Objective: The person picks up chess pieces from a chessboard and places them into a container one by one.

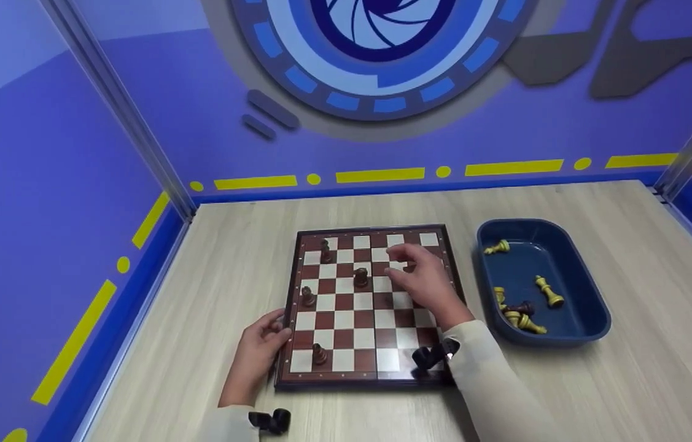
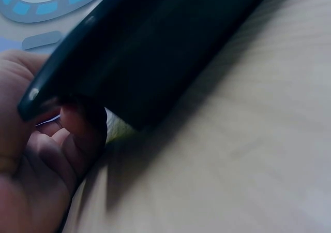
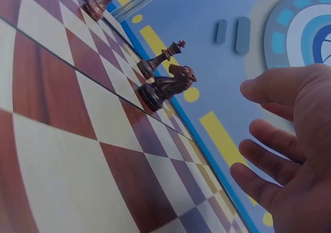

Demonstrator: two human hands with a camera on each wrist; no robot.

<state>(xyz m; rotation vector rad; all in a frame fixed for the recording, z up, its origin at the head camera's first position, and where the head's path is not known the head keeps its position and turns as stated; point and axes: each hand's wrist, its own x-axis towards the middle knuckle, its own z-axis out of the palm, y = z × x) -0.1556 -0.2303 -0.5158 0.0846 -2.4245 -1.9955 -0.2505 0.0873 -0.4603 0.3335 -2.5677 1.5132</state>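
Blue-violet wall panels (image 1: 198, 110) with yellow dashes, behind and beside a pale wood-grained counter (image 1: 174, 362). On the counter, well short of its far edge, a brown-and-white chessboard (image 1: 384, 334) with a seam down the middle. Nearer the counter's right edge, just beside the board, a blue tray (image 1: 576, 310), with yellow pieces (image 1: 549, 293) and one dark chess piece (image 1: 525, 308) lying inside.

All upright on the board's left half: a dark king (image 1: 326, 252) near the far left corner, a dark knight (image 1: 361, 277) close to the seam, and two other dark pieces (image 1: 319, 354), one by the left edge, one near the near left corner; too small for naming their kinds.

Left hand (image 1: 258, 347) at the board's left edge, toward the near left corner, gripping the rim with fingers curled beneath. Right hand (image 1: 425, 282) above the board's far right quarter, nothing held, fingers (image 3: 256, 184) loosely spread and bent, apart from every piece.

Step in hand, as a judgement: handling pieces one-handed over a steadied board, at a moment between grasps. For any next move, probably a light pinch round one piece, clear of the knight, with a firm left grip on the rim.
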